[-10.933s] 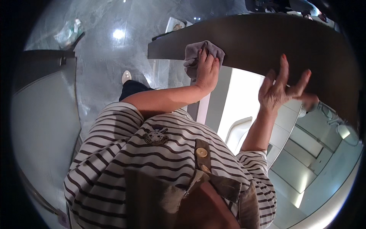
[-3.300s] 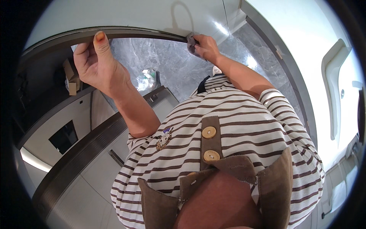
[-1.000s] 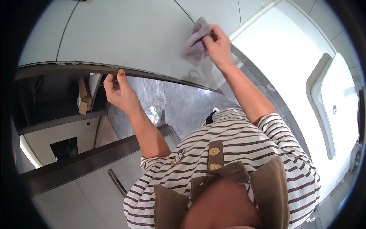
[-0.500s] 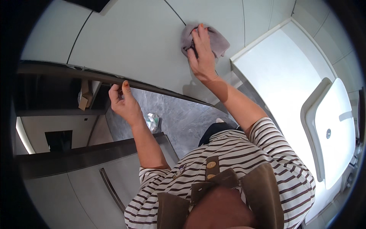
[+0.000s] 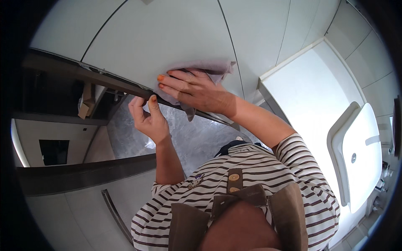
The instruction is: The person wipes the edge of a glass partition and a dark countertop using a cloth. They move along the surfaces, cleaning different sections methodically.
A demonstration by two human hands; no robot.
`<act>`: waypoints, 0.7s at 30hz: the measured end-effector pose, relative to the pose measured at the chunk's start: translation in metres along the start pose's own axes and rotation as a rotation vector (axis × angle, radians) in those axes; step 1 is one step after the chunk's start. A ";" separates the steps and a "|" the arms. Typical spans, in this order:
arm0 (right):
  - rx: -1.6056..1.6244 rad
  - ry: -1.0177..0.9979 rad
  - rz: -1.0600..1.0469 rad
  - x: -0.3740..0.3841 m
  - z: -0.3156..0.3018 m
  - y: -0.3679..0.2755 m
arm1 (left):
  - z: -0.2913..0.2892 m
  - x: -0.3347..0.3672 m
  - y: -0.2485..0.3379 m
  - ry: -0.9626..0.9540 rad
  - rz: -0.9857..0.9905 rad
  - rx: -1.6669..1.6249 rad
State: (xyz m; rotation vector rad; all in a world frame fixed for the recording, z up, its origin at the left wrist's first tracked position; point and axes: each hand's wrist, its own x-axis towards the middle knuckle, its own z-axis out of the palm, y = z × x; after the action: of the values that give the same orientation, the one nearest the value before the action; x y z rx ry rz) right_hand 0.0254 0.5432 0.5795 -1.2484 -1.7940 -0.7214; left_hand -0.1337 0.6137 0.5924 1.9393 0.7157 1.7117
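My right hand (image 5: 189, 88) presses a mauve-grey cloth (image 5: 222, 69) against a pale tiled wall (image 5: 167, 33), its fingers stretched together over the fabric. One corner of the cloth hangs past a dark frame edge (image 5: 121, 85) that runs along the wall's border. Just left of the cloth, my left hand (image 5: 148, 119) pinches that edge, thumb on the near side and the other fingers curled behind it, partly hidden. The two hands are close together.
On the right, a white counter (image 5: 307, 96) carries a white basin (image 5: 362, 154). Lower left stands a grey cabinet with a dark long handle (image 5: 115, 215). A cardboard piece (image 5: 86, 102) sits in a dark recess. Grey marbled floor (image 5: 188, 129) shows below.
My right hand has slid the cloth left and down across the wall to the dark edge, spreading it flatter. My left hand stays on the edge; the view has shifted slightly.
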 end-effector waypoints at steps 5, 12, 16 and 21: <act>0.028 0.007 -0.033 0.008 -0.006 0.019 | 0.004 -0.003 0.009 -0.040 0.137 0.122; -0.234 0.112 0.194 -0.004 -0.017 0.045 | -0.004 -0.004 0.015 -0.016 0.161 0.191; -0.265 0.214 0.385 -0.019 -0.026 0.050 | -0.023 -0.019 0.018 -0.009 0.191 0.303; -0.266 0.353 0.428 -0.040 -0.025 0.073 | -0.042 -0.033 0.022 0.073 0.084 0.346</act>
State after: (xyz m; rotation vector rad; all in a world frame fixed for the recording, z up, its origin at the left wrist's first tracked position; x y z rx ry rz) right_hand 0.1089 0.5289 0.5578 -1.5079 -1.1220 -0.8821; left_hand -0.1765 0.5755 0.5872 2.1696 1.0284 1.8124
